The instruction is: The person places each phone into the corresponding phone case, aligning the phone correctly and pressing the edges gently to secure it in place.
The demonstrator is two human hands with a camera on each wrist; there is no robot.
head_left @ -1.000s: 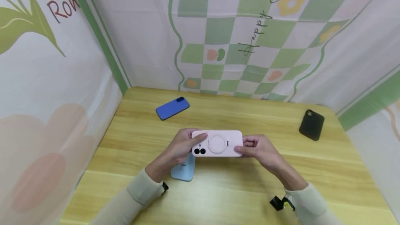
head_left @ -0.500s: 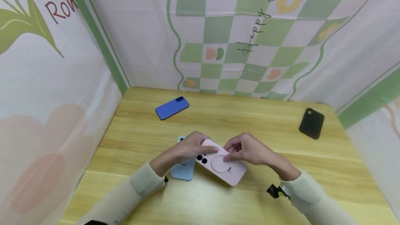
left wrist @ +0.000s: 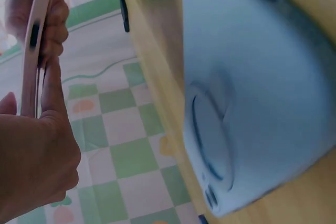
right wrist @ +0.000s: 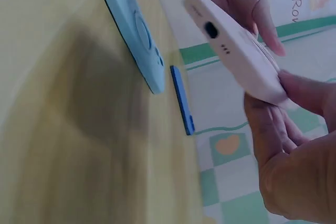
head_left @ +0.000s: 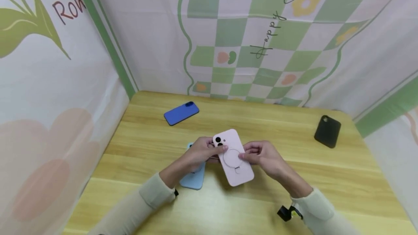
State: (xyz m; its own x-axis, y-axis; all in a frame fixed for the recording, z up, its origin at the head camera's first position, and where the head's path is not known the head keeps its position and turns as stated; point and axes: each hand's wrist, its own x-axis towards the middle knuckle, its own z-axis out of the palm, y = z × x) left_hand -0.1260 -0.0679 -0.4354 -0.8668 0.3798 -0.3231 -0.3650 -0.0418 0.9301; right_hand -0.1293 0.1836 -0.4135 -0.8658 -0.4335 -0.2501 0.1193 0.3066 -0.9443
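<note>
Both hands hold a pink phone case [head_left: 241, 174] over the middle of the table, its back tilted up toward the head camera. Two dark camera circles and a round ring with a small tab show on that back; I cannot tell whether a phone is inside. My left hand [head_left: 203, 152] grips the upper left edge, thumb on the back near the cameras. On the opposite edge, my right hand [head_left: 267, 157] pinches with its thumb at the ring. The right wrist view shows the bottom end with a port opening and small holes. Partly hidden under the left hand lies a light-blue phone case [head_left: 192, 180] with a similar ring.
A blue phone [head_left: 181, 114] lies at the back left of the wooden table [head_left: 147, 140]. Toward the right edge rests a black phone case [head_left: 327, 131]. Printed cloth curtains [head_left: 156, 46] close off the back and sides.
The pink case, level a second ago, swung diagonally with its lower end to the right and now stands more upright. My right hand moved inward, then back slightly. The other things stayed put.
</note>
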